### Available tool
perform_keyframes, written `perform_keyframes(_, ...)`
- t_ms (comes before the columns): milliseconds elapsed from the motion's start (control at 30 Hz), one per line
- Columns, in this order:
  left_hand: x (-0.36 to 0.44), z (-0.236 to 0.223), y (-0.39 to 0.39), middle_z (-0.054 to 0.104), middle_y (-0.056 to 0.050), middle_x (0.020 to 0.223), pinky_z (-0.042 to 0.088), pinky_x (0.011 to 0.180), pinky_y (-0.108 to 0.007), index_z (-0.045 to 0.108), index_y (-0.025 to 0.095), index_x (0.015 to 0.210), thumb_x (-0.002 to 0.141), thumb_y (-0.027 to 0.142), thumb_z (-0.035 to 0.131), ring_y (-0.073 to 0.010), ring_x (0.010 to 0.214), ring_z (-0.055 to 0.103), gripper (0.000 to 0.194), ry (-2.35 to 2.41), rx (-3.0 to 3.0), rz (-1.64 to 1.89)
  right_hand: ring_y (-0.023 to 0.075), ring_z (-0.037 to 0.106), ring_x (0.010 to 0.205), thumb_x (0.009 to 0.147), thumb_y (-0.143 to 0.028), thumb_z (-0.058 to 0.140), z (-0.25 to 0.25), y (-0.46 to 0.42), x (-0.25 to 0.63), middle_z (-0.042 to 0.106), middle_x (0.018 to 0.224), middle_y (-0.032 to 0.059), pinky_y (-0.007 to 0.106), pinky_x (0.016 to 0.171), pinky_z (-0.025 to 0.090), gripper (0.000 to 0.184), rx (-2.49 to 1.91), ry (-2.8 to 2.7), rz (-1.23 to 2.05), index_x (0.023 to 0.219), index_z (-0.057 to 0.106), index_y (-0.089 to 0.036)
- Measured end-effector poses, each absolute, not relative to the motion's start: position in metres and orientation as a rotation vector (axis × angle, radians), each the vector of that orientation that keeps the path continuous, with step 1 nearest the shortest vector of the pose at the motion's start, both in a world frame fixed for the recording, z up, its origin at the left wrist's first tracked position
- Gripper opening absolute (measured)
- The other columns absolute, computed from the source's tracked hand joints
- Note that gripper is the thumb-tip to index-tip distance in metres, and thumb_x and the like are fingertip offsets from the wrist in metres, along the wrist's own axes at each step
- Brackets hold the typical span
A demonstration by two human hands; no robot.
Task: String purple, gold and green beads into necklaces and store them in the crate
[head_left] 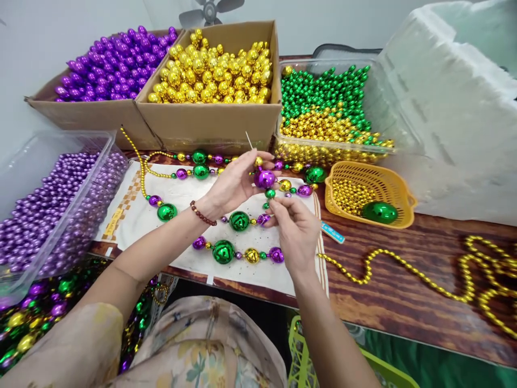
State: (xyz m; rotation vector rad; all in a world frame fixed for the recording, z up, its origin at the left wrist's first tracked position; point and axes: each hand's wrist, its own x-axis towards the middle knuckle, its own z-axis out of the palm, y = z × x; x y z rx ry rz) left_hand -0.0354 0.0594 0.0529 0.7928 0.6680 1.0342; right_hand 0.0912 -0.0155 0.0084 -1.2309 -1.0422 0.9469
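Observation:
My left hand, raised above the cloth, is closed with its fingertips around a thin pale needle that points up. Just below those fingertips hang a small gold bead, a large purple bead and a green bead. Lower down, my right hand pinches the same bead strand under the green beads. Rows of strung green, purple and gold beads lie beneath both hands, among them a big green bead. My right fingers partly hide the strand.
A white cloth covers part of the wooden table. Behind stand cardboard boxes of purple and gold beads. Clear tubs flank them. A yellow basket and gold bead chain lie right.

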Motion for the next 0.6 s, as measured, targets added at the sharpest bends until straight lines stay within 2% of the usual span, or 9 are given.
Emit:
perform_keyframes(133,-0.012,0.067,0.073,0.058,-0.001,0.076,0.046,0.063,-0.024,0.062,0.018,0.091,0.097,0.052,0.059,-0.0107,0.069,0.059,0.035,0.800,0.853,1.212,0.0090,0.059,0.050,0.088,-0.034,0.065,0.014,0.003,0.087,0.066,0.071,-0.0029,0.021,0.048,0.047,0.015,-1.186,-1.184,0.957,0.085,0.068,-0.019)
perform_keyframes(267,-0.004,0.074,0.091,0.048,0.003,0.063,0.036,0.056,-0.022,0.061,0.018,0.083,0.098,0.046,0.059,-0.0068,0.054,0.048,0.031,0.790,1.161,1.160,0.0076,0.061,0.051,0.088,-0.037,0.067,0.031,0.017,0.106,0.070,0.082,-0.0016,0.021,0.049,0.047,0.019,-1.189,-1.226,0.889,0.091,0.070,-0.019)
perform_keyframes(367,-0.008,0.079,0.098,0.047,0.002,0.058,0.036,0.059,-0.023,0.059,0.017,0.070,0.094,0.037,0.064,-0.0080,0.056,0.049,0.032,0.699,1.533,0.957,0.0055,0.057,0.049,0.088,-0.041,0.069,0.044,0.030,0.127,0.071,0.085,-0.0009,0.020,0.048,0.046,0.022,-1.146,-1.137,0.752,0.095,0.071,-0.020)
perform_keyframes(467,-0.011,0.085,0.100,0.048,0.002,0.058,0.037,0.064,-0.024,0.057,0.016,0.063,0.088,0.028,0.068,-0.0096,0.062,0.051,0.030,0.625,1.814,0.858,0.0055,0.052,0.045,0.081,-0.040,0.075,0.054,0.045,0.141,0.067,0.073,-0.0031,0.020,0.044,0.043,0.020,-1.052,-1.103,0.755,0.085,0.069,-0.021)
perform_keyframes(600,-0.012,0.096,0.100,0.049,0.002,0.063,0.038,0.067,-0.023,0.057,0.013,0.066,0.091,0.024,0.056,-0.0087,0.067,0.051,0.026,0.655,2.153,0.790,0.0057,0.051,0.042,0.078,-0.029,0.072,0.065,0.056,0.152,0.067,0.071,-0.0059,0.018,0.038,0.040,0.013,-0.841,-0.787,0.673,0.075,0.060,-0.022)
